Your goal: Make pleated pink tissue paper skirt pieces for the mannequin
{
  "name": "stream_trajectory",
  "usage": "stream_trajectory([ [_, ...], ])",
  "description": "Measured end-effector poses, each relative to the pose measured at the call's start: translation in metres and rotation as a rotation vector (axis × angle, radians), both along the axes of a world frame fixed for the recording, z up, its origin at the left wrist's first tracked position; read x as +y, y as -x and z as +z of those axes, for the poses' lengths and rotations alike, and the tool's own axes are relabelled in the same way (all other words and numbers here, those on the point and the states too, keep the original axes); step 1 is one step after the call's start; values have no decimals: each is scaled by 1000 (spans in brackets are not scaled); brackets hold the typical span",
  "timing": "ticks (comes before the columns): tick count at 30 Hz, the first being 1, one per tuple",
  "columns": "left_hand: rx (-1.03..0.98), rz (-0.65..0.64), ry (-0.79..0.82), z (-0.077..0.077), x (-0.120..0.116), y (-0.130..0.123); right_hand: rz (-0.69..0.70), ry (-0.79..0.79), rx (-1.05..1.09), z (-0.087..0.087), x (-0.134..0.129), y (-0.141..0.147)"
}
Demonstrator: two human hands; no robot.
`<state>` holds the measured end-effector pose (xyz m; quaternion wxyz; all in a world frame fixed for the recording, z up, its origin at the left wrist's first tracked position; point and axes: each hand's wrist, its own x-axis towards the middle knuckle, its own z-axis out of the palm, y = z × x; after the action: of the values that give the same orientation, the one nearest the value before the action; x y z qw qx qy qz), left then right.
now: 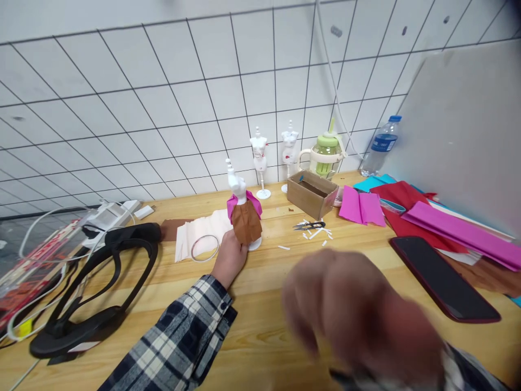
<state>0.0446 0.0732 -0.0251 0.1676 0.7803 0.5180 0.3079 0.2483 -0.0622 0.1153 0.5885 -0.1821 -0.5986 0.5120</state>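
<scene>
A small white mannequin [237,184] stands tilted near the middle of the table, dressed in pink paper and a brown paper skirt [246,222]. My left hand [231,259] is closed round its lower part, beneath the skirt; the fingertips are hidden behind the paper. My right hand [350,307] is raised over the table at the lower right, away from the mannequin and smeared by motion. Whether its fingers hold anything cannot be made out. Just left of the mannequin, a metal ring [204,248] lies on pale cloth [183,244].
Two bare mannequins [260,157] stand by the tiled wall, beside a cardboard box [311,195] and a green-lidded jug [328,149]. Snips [310,226] lie among white scraps. At right are coloured papers [456,228], a phone [443,277] and a bottle [380,146]; at left, a black headset [109,271].
</scene>
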Motion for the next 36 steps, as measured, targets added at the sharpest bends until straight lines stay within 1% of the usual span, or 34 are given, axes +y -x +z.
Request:
stream_trajectory([
  [1,24,-11,-10,0,-3,3,-184,-44,15,-20,18,-3],
  [2,47,-10,-18,-1,-7,7,-439,-42,-24,-41,38,-10],
  [3,67,1,-25,-2,-12,12,-688,-24,-146,-62,58,-20],
  [4,82,21,-34,-4,-17,18,-936,-14,-322,-82,76,-35],
  [5,93,49,-46,-5,-23,24,-1083,-13,-562,-99,92,-52],
  [6,109,78,-69,-7,-28,29,-1123,-29,-823,-114,105,-70],
  [7,142,78,-94,-7,-34,34,-1146,-39,-1024,-125,115,-88],
  [9,191,33,-124,-5,-43,41,-1201,7,-1270,-141,125,-118],
  [10,206,-1,-133,-4,-47,42,-1231,76,-1348,-146,127,-129],
  [13,182,-87,-140,4,-55,38,-1212,362,-1485,-153,127,-146],
  [15,138,-147,-121,8,-58,32,-1197,464,-1495,-151,124,-150],
  [16,110,-183,-100,10,-60,30,-1218,473,-1482,-148,122,-150],
  [17,76,-222,-73,11,-62,28,-1243,462,-1467,-144,120,-150],
  [18,34,-258,-39,13,-63,26,-1302,430,-1438,-138,117,-148],
  [19,-18,-286,10,14,-65,24,-1363,384,-1412,-132,113,-144],
  [20,-81,-307,81,15,-68,22,-1392,327,-1392,-124,109,-138],
  [21,-157,-325,181,15,-70,21,-1538,205,-1301,-117,103,-130],
  [23,-357,-370,457,16,-75,18,-1602,-57,-1204,-104,87,-107],
  [24,-485,-409,614,17,-77,16,-1553,-181,-1188,-99,78,-93],
  [25,-620,-458,772,18,-79,15,-1459,-309,-1171,-96,68,-78],
  [26,-748,-507,919,19,-80,15,-1354,-401,-1155,-94,58,-62],
  [27,-862,-545,1044,20,-80,15,-1217,-490,-1154,-93,48,-46],
  [28,-948,-566,1144,22,-80,16,-1050,-575,-1161,-95,39,-31],
  [29,-1006,-564,1214,24,-79,18,-847,-698,-1163,-97,31,-16],
  [31,-1054,-504,1266,27,-76,24,-446,-907,-1189,-105,19,9],
  [32,-1046,-464,1276,28,-75,27,-304,-970,-1215,-110,15,19],
  [33,-1017,-430,1291,29,-73,30,-233,-975,-1234,-114,12,27],
  [36,-892,-379,1294,27,-71,36,-49,-843,-1201,-122,9,36],
])
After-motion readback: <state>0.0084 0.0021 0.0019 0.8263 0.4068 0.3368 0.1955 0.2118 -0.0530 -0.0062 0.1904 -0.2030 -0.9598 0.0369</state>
